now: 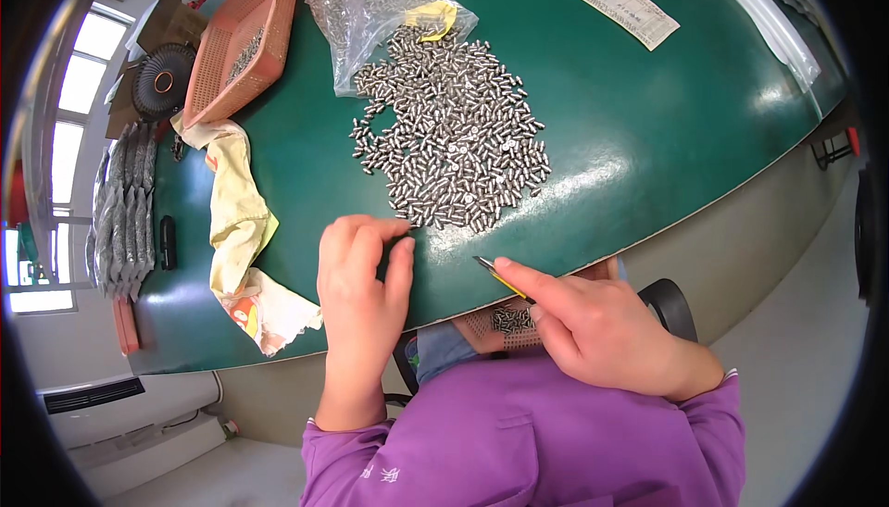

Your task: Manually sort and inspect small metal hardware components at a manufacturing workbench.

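Note:
A wide heap of small silvery metal pieces [454, 127], each a short pointed cylinder, lies loose on the green table. At its near edge is my left hand [361, 266], fingers curled, with a small gap between thumb and forefinger. Nothing shows in that gap. My right hand [602, 322] grips a slim yellow-and-black pen-like tool [505, 280], its dark pointed tip aimed at the table just short of the heap. The forefinger lies along the tool. In my lap, partly hidden by the table edge, sits a perforated basket [523, 338] with more metal pieces.
An open clear plastic bag [370, 7] of pieces adjoins the heap's far side. Left are a pink basket [269, 53], a crumpled yellowish cloth [236, 211], a black fan [164, 82], stacked filled bags [125, 201] and a black marker [168, 243]. A paper slip [628, 11] lies far right.

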`<state>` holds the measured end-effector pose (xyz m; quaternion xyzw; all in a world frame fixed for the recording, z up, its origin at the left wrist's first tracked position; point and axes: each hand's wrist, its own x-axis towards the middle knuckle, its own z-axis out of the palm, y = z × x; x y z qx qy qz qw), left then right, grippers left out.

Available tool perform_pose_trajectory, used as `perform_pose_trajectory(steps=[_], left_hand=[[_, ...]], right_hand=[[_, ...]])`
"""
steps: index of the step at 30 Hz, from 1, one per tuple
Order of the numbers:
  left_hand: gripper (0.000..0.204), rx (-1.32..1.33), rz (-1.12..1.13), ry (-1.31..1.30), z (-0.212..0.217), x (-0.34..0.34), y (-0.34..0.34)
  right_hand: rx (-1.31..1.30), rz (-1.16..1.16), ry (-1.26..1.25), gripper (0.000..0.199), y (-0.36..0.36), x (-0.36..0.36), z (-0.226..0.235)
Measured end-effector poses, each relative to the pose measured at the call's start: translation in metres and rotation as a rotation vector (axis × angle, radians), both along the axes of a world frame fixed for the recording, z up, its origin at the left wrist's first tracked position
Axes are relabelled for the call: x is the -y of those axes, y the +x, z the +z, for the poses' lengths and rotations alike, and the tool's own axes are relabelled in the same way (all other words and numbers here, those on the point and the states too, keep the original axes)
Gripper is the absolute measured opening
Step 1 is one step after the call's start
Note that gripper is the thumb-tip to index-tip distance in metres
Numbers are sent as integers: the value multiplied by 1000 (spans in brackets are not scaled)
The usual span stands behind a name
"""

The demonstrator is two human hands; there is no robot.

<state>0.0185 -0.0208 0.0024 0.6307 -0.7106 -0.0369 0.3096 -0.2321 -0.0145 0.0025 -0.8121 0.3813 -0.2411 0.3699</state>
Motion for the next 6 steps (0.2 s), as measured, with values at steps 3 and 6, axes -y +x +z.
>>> perform_pose_trajectory(steps=[3,6], left_hand=[[16,19,31,36,0,4,-1],[17,-24,-12,137,-1,2,2]], right_hand=[[-8,8,-3,59,1,-1,-1],[-33,18,-5,62,1,-1,-1]])
